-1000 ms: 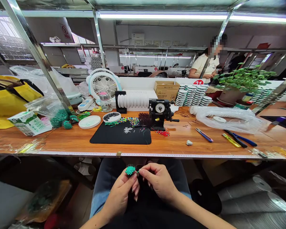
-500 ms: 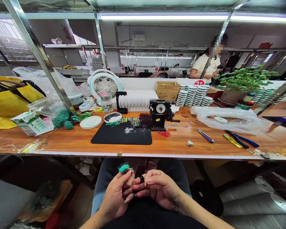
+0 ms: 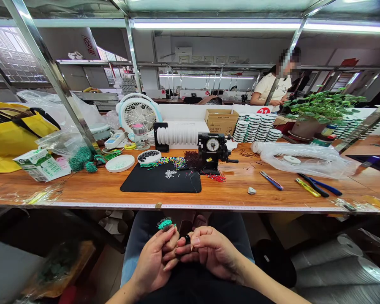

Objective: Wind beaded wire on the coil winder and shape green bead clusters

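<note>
Below the table edge, over the lap, my left hand (image 3: 155,257) pinches a bundle of thin dark wires with teal-green tips (image 3: 165,223), which fans out above the thumb and index finger. Beside it on the right, my right hand (image 3: 210,253) has its thumb and index finger pressed together. Whatever is between those fingertips is too small to make out. A small black ring-like piece (image 3: 187,239) shows at a finger of my right hand. The fingers of both hands meet or nearly meet in the middle.
On the table (image 3: 228,196) lie a black mat (image 3: 161,183) with beads, a hand-cranked machine (image 3: 213,147), a white dish (image 3: 120,163), pliers (image 3: 323,185), tweezers (image 3: 271,180) and a yellow cutter (image 3: 308,187). Behind stand a fan (image 3: 139,114) and stacked spools (image 3: 253,126). A person (image 3: 269,90) is at back right.
The camera view has shifted slightly. Both hands keep nearly the same pose, with the right fingertips a touch further left.
</note>
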The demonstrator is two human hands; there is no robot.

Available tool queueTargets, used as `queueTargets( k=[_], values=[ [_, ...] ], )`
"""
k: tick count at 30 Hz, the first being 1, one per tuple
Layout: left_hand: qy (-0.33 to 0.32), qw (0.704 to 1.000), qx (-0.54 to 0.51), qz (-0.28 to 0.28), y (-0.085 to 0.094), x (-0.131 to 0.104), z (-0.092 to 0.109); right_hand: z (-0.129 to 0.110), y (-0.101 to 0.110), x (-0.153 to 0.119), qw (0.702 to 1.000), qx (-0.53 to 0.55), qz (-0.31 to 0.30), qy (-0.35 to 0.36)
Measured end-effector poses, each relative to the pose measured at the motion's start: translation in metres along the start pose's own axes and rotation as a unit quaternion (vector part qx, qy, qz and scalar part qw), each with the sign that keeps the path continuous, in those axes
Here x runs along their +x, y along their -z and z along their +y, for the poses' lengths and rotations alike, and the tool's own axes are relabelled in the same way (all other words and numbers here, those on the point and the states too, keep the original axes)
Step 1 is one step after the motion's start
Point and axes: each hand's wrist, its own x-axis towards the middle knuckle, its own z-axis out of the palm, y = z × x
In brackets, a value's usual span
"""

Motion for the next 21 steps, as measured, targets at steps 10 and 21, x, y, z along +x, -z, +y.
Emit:
queueTargets(
  k=[10,21],
  values=[
    [-0.036,0.998,0.027,-0.035,-0.0015,0.0012,-0.003,0.0031,-0.0034,0.0017,0.995,-0.059,0.067,0.035],
    [-0.082,0.968,0.235,-0.028,-0.0061,0.0002,-0.0013,0.0008,-0.0054,0.0054,0.951,-0.268,0.115,0.103]
  ],
)
